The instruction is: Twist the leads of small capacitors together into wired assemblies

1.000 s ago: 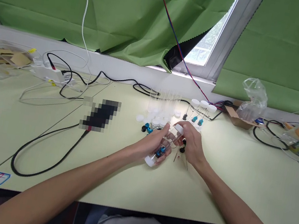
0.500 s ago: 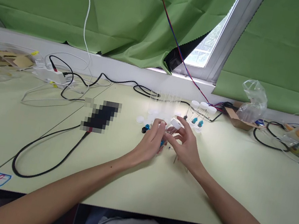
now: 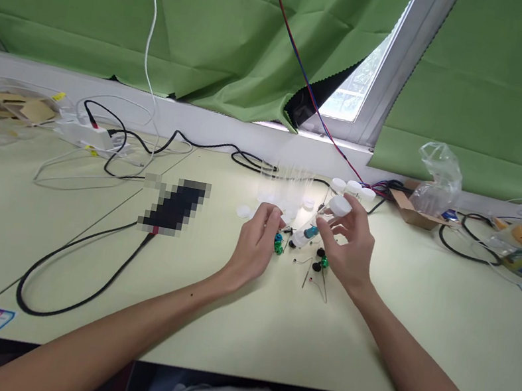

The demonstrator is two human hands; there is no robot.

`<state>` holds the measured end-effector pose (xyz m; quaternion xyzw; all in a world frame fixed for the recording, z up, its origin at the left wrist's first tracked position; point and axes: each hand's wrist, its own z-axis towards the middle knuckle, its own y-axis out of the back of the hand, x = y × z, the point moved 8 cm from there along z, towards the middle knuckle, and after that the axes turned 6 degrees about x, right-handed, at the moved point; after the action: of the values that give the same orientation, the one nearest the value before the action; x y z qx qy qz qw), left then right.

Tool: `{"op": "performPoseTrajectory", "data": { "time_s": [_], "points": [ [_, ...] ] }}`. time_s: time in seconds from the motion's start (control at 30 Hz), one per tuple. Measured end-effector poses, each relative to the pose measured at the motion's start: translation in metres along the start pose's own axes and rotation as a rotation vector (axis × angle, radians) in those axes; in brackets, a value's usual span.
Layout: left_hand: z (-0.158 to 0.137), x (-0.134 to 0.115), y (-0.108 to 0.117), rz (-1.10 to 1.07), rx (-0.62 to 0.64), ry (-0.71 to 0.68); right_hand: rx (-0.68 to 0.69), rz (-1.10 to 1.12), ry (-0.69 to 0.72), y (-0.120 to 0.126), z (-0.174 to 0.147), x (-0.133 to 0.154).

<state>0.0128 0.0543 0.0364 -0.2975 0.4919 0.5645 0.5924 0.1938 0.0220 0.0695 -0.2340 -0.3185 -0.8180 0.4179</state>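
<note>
Layout on the table point(image 3: 276, 340): tube point(image 3: 321, 221) in the right hand point(image 3: 352, 252); left hand point(image 3: 256, 238) to its left; tube cluster point(image 3: 286, 183) behind; carton point(image 3: 412, 210) at far right.

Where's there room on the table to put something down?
There's bare tabletop in front, between the forearms, and right of the right hand, before the cardboard box. It's crowded right of the left hand: capped tube, loose black parts; clear tubes behind.

Window point(image 3: 348, 103) was mostly covered by green curtains point(image 3: 83, 2); daylight was let in where one lower corner point(image 3: 299, 106) was folded back. White wall point(image 3: 222, 127) was seen below. Pale table point(image 3: 392, 340) was set along it.
</note>
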Motion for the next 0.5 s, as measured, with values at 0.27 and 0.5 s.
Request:
{"op": "performPoseTrajectory", "data": {
  "time_s": [0.27, 0.5],
  "points": [
    [-0.002, 0.001, -0.005, -0.086, 0.047, 0.011, -0.143, -0.308, 0.055, 0.031, 0.016, -0.021],
    [-0.003, 0.003, -0.011, -0.064, 0.109, 0.032, -0.029, -0.441, 0.041, 0.024, 0.022, -0.047]
  ]
}}
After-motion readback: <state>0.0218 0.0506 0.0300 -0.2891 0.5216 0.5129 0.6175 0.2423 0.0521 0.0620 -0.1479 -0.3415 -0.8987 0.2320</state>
